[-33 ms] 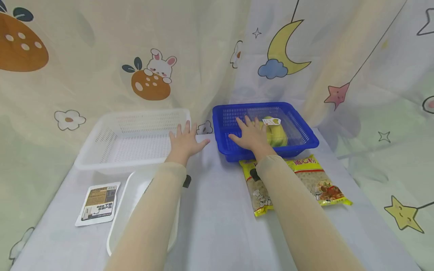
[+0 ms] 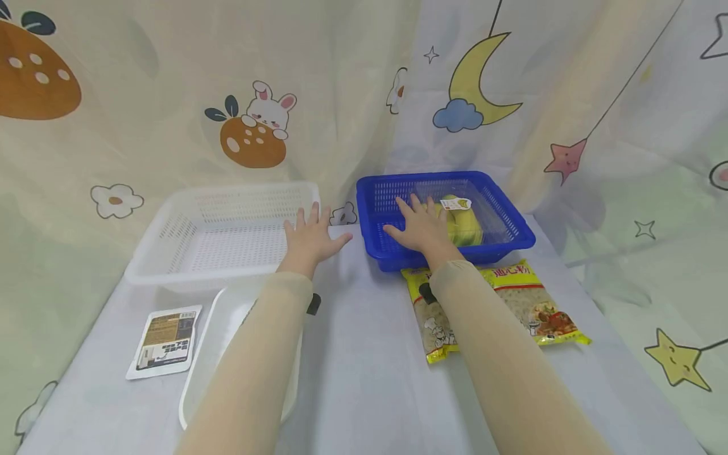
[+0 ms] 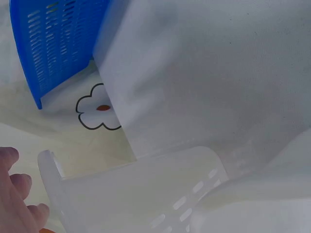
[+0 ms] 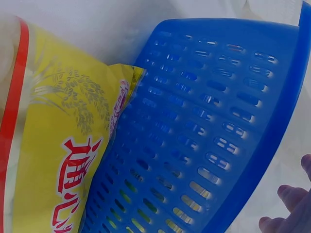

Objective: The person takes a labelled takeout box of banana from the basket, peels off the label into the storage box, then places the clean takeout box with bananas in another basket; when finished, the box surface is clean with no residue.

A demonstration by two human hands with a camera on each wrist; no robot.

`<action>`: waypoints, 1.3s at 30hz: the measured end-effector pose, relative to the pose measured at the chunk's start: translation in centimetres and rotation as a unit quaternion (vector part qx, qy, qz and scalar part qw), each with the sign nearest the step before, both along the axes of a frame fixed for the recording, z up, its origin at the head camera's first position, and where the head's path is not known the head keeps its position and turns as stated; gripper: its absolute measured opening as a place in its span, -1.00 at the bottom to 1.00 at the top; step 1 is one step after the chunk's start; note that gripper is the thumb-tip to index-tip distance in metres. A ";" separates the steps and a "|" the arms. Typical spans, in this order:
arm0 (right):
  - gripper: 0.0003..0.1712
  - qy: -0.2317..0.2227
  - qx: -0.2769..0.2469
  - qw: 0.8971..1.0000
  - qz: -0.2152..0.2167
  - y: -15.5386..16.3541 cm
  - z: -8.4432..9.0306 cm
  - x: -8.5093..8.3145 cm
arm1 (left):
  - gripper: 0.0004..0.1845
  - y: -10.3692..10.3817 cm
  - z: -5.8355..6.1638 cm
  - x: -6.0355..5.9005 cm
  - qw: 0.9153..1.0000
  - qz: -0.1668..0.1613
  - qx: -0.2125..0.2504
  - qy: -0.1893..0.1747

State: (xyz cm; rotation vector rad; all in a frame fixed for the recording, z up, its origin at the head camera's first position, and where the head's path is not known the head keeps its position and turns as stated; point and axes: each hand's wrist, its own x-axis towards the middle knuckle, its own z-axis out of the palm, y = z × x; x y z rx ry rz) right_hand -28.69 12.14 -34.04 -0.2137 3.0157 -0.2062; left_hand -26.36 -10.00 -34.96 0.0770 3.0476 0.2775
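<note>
Two arms, both in thin, close-fitting beige sleeves [image 2: 256, 354], smooth, without seams or print showing. Each sleeve ends at the wrist, just behind the fingers. Left hand [image 2: 311, 237] and right hand [image 2: 419, 226] bare: no gloves, rings or watch seen. A small black tab sits on the underside of each forearm, well back from the fingers; what it is cannot be made out.

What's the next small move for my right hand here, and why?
Probably curl the right hand around the clear pack of yellow-green food in the blue basket: the fingers lie straight beside it, gripping nothing.
</note>
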 end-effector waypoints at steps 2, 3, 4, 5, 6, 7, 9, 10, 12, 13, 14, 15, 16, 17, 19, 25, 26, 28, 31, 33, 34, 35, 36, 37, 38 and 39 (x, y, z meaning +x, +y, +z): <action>-0.09 0.001 0.001 1.000 0.001 -0.1 0.0 0.0 | -0.07 0.0 0.0 0.0 1.000 0.000 0.001 0.001; -0.09 0.000 0.002 1.000 0.002 -0.1 0.0 -0.1 | -0.07 0.0 0.0 0.0 1.000 0.000 0.001 0.001; -0.09 0.001 0.002 1.000 0.003 -0.2 0.0 -0.1 | -0.07 0.0 0.1 0.0 1.000 -0.001 0.002 0.002; -0.09 0.001 0.003 1.000 0.004 -0.2 -0.1 -0.1 | -0.07 0.0 0.1 0.0 1.000 -0.001 0.005 0.002; -0.09 0.002 0.002 1.000 0.005 -0.2 -0.1 -0.1 | -0.07 0.0 0.0 0.0 1.000 0.000 0.006 0.003; -0.10 0.004 0.001 1.000 0.007 -0.2 0.0 -0.2 | -0.07 0.0 0.0 -0.1 1.000 -0.001 0.008 0.002; -0.10 0.012 0.000 1.000 0.014 0.1 0.1 -0.3 | -0.07 0.2 0.0 -0.1 1.000 -0.001 0.013 0.004; -0.10 0.019 0.001 1.000 0.018 0.3 0.2 -0.4 | -0.07 0.3 0.0 -0.1 1.000 -0.003 0.018 0.004; -0.09 0.033 0.005 0.999 0.025 1.0 0.8 -0.5 | -0.09 0.7 0.1 -0.2 0.999 -0.011 0.032 0.008; -0.09 0.040 0.010 0.999 0.029 1.5 1.3 -0.6 | -0.09 1.0 0.1 -0.2 0.999 -0.016 0.038 0.010; -0.08 0.046 0.010 0.998 0.031 2.1 1.8 -0.6 | -0.09 1.3 0.1 -0.2 0.999 -0.020 0.047 0.015; -0.08 0.051 0.010 0.998 0.029 2.8 2.4 -0.7 | -0.09 1.7 0.2 -0.1 0.998 -0.026 0.056 0.019; -0.07 0.052 0.007 0.998 0.027 3.5 3.0 -0.7 | -0.10 2.1 0.2 -0.1 0.997 -0.030 0.063 0.021; -0.06 0.051 0.005 0.998 0.025 4.3 3.6 -0.6 | -0.10 2.5 0.2 0.0 0.997 -0.034 0.068 0.024; -0.04 0.050 -0.001 0.999 0.019 5.9 4.4 -0.6 | -0.09 3.4 0.3 0.2 0.996 -0.041 0.072 0.029; 0.07 0.037 -0.011 0.999 0.015 10.5 4.7 -0.3 | -0.07 5.6 -0.1 1.0 0.995 -0.053 0.087 0.012; 0.09 0.035 -0.012 0.999 0.016 11.2 4.5 -0.3 | -0.07 6.0 -0.2 1.1 0.994 -0.052 0.091 0.006; 0.10 0.029 -0.015 0.999 0.019 12.5 3.9 -0.2 | -0.06 6.6 -0.7 1.3 0.994 -0.048 0.102 -0.004; 0.10 0.008 -0.019 0.999 0.024 14.3 2.8 -0.3 | -0.06 7.2 -1.4 1.6 0.993 -0.037 0.113 -0.012; 0.08 -0.013 -0.030 0.999 0.028 15.2 2.1 -0.5 | -0.06 7.4 -1.9 1.8 0.992 -0.026 0.120 -0.016; 0.08 -0.024 -0.037 0.999 0.030 15.7 1.8 -0.5 | -0.06 7.5 -2.2 1.8 0.992 -0.020 0.124 -0.022; 0.09 -0.037 -0.046 0.998 0.030 16.0 1.4 -0.5 | -0.05 7.5 -2.4 1.9 0.991 -0.013 0.130 -0.031; 0.09 -0.047 -0.059 0.997 0.030 16.4 1.1 -0.5 | -0.05 7.5 -2.6 1.9 0.990 -0.008 0.134 -0.038; 0.11 -0.057 -0.071 0.995 0.030 16.7 0.8 -0.5 | -0.04 7.5 -2.8 1.9 0.990 -0.004 0.137 -0.043; 0.12 -0.066 -0.081 0.994 0.031 17.0 0.5 -0.5 | -0.04 7.5 -3.0 1.9 0.989 -0.002 0.143 -0.048; 0.13 -0.073 -0.090 0.993 0.033 17.3 0.2 -0.6 | -0.03 7.4 -3.1 1.9 0.987 -0.001 0.150 -0.052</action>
